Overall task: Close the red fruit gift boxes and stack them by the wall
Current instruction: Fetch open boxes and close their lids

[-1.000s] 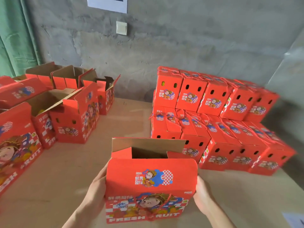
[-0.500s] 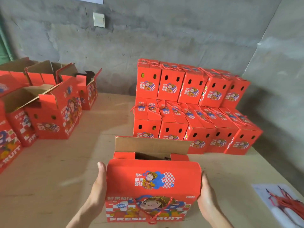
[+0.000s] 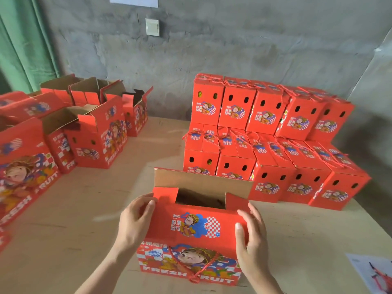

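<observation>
A red fruit gift box (image 3: 192,230) stands in front of me on the wooden table (image 3: 70,225). Its near flap is folded forward and its far flap (image 3: 201,183) stands upright, leaving the top partly open. My left hand (image 3: 135,221) holds the left end of the near flap, fingers curled over its top corner. My right hand (image 3: 251,236) holds the right end, thumb on the front face and fingers on the flap's edge. Closed red boxes (image 3: 273,141) are stacked two layers high by the grey wall (image 3: 233,49).
Several open red boxes (image 3: 89,134) stand at the left, reaching back to the wall. A green curtain (image 3: 23,43) hangs at the far left. A printed sheet (image 3: 373,272) lies at the table's right front corner. A red cord handle (image 3: 199,270) hangs down my box's front.
Both hands have moved up from the box's sides to the ends of the near flap. The view has shifted back toward the left.
</observation>
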`<state>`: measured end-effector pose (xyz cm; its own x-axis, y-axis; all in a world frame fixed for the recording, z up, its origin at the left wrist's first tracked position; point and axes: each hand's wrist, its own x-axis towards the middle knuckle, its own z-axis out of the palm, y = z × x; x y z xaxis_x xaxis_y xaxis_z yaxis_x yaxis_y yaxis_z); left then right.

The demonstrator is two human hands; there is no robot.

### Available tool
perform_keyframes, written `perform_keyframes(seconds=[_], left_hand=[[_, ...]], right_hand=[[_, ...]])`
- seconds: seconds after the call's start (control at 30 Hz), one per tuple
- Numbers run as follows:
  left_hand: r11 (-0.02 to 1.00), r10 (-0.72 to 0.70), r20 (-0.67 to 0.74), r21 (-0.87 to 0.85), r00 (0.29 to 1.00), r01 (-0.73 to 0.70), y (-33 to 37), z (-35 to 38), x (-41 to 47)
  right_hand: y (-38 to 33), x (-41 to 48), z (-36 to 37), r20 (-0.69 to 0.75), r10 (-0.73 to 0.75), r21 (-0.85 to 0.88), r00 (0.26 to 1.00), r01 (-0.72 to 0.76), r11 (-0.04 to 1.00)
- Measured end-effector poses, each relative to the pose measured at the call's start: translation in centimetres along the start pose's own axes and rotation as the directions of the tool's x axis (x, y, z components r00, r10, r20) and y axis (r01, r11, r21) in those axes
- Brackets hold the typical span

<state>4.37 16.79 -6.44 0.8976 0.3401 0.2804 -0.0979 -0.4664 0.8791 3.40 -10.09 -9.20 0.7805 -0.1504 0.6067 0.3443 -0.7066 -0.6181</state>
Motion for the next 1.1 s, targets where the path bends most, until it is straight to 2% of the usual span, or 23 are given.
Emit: perform_keyframes(seconds=[0.1, 0.3, 0.47, 0.7, 0.97, 1.1], left_hand=[[0.976, 0.168, -0.063, 0.148, 0.984, -0.158, 0.3, 0.3, -0.3], [0.917, 0.231, -0.05, 0.345, 0.972, -0.2, 0.2, 1.0, -0.4], [0.896, 0.149, -0.03, 0.427, 0.988, -0.122, 0.3, 1.8, 0.5], [0.894, 0.139, -0.026, 0.434, 0.99, -0.114, 0.4, 2.1, 0.4], [0.883, 0.076, -0.039, 0.468, 0.996, -0.049, 0.8, 2.4, 0.4], [0.867, 0.033, 0.016, 0.497, 0.999, -0.036, 1.0, 2.4, 0.1]], right_hand=[[-0.1, 0.1, 0.1, -0.01, -0.067, -0.021, 0.998, 0.067, 0.998], [0.4, 0.1, 0.0, -0.002, -0.124, -0.092, 0.992, 0.123, 0.988], [0.3, 0.3, -0.3, 0.037, -0.147, -0.152, 0.988, 0.151, 0.977], [0.7, 0.5, -0.2, 0.072, -0.143, -0.225, 0.987, 0.155, 0.962], [1.0, 0.7, -0.2, 0.057, -0.169, -0.213, 0.984, 0.177, 0.961], [1.2, 1.2, -0.6, 0.09, -0.193, -0.261, 0.977, 0.21, 0.942]])
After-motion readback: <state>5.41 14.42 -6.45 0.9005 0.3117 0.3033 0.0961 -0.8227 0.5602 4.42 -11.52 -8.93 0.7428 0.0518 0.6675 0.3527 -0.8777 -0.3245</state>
